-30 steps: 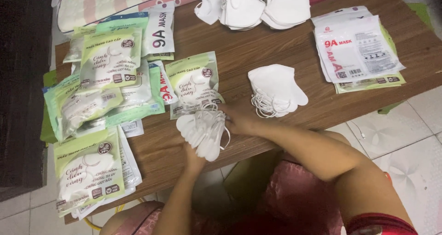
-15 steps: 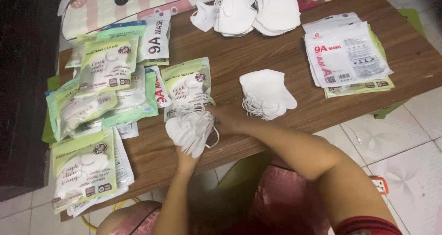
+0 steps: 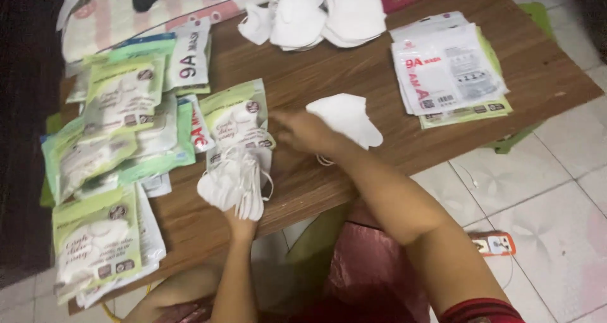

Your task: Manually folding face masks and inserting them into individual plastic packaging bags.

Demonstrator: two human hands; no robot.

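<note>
My left hand point(image 3: 241, 222) grips a bunch of white folded face masks point(image 3: 231, 184) over the near edge of the brown wooden table point(image 3: 316, 184), their ear loops hanging loose. Just beyond them lies a green and clear mask pouch point(image 3: 235, 117). My right hand point(image 3: 303, 132) hovers above the table between that pouch and a small stack of white masks point(image 3: 348, 117), fingers apart and holding nothing that I can see.
Filled green pouches point(image 3: 114, 146) are piled along the table's left side. White flat pouches point(image 3: 446, 70) are stacked at the right. A heap of loose white masks point(image 3: 316, 16) lies at the far edge. An orange power strip point(image 3: 493, 242) is on the tiled floor.
My right hand has left the bunch of masks and moved up and right toward the small white stack. The left hand keeps its hold on the bunch.
</note>
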